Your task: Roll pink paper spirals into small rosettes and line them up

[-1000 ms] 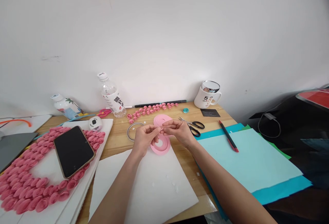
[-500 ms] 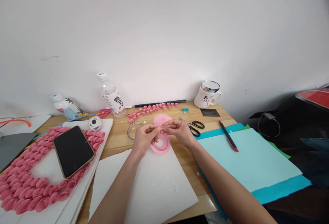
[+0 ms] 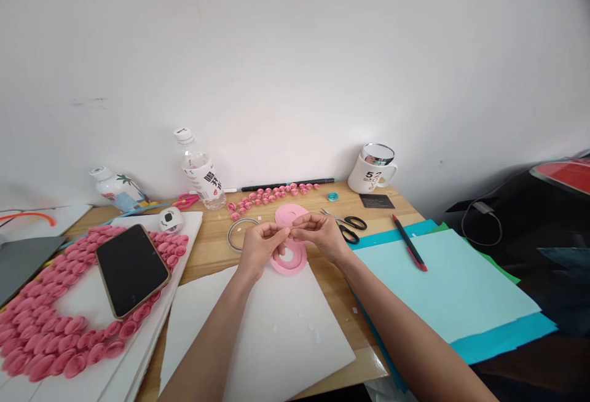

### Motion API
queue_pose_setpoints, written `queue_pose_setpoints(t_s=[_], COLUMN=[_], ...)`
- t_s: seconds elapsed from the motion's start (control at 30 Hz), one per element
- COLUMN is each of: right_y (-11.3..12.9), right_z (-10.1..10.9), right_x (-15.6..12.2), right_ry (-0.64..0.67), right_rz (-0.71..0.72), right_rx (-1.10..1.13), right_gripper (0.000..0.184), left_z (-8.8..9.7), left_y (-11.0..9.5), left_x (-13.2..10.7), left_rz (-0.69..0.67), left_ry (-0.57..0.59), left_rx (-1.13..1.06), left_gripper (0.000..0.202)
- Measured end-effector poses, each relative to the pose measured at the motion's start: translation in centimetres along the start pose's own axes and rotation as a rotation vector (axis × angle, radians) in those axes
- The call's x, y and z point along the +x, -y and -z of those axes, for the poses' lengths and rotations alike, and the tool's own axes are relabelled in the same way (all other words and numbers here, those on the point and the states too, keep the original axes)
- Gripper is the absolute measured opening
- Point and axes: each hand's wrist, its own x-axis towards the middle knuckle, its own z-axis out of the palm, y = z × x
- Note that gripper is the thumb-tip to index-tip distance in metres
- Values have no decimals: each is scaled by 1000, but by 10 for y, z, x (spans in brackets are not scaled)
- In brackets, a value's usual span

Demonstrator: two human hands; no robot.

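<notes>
Presently both hands, left hand [image 3: 259, 247] and right hand [image 3: 321, 234], have fingers pinching a pink paper spiral [image 3: 289, 253] over the desk [image 3: 212, 248]. Finished rosettes [image 3: 271, 194] lie behind; board arrangement [image 3: 59, 328] appears largely filled.

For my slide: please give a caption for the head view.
Both hands, left hand and right hand, pinch a small pink paper piece above the table.
</notes>
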Motion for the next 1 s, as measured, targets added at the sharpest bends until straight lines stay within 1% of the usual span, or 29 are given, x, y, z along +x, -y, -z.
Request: queue_pose_setpoints(t_s=[0.23, 0.33, 0.4, 0.47, 0.53, 0.6, 0.63, 0.67, 0.7, 0.77, 0.87, 0.93, 1.0], right_y=[3, 1, -1, -2, -4, -6, -6, -6, -6, -3, 5, 10, 12], right_z=[-2, -1, -2, -3, -5, -5, -5, -3, -1, 3, 9, 12, 14], right_x=[0, 0, 0, -2, -3, -4, -4, -4, -3, -2, 1, 3, 4], right_ry=[7, 22, 19, -4, -35, -69, -94, -125, -158, -170, -73, -39, -51], right_rz=[-11, 12, 52, 140, 260, 361, 389, 395, 379, 280, 98, 76, 106], right_rx=[-2, -26, -81, -215, -433, -633, -686, -695, -659, -489, -216, -150, -153], right_gripper=[29, 26, 22, 15, 10, 11, 12, 12, 12, 16, 26, 23, 27], left_z=[0, 0, -1, -2, -3, -3, -3, -2, -1, 1, 3, 4, 4], left_y=[-1, 0, -1, -2, -3, -4, -5, -5, -5, -4, -4, -4, -4], left_x=[1, 1, 0, -1, -2, -3, -3, -2, -2, -1, 0, 0, 0], left_rz=[19, 33, 39, 49, 70, 81, 79, 74, 69, 60, 57, 63, 72], left_ry=[-22, -25, -33, -46, -57, -70, -78, -86, -90, -74, -21, 3, 18], left_rx=[4, 1, 3, 14, 27, 23, 14, 1, -13, -46, -90, -104, -113], left_gripper=[24, 23, 21, 19, 18, 17, 17, 18, 18, 21, 26, 27, 28])
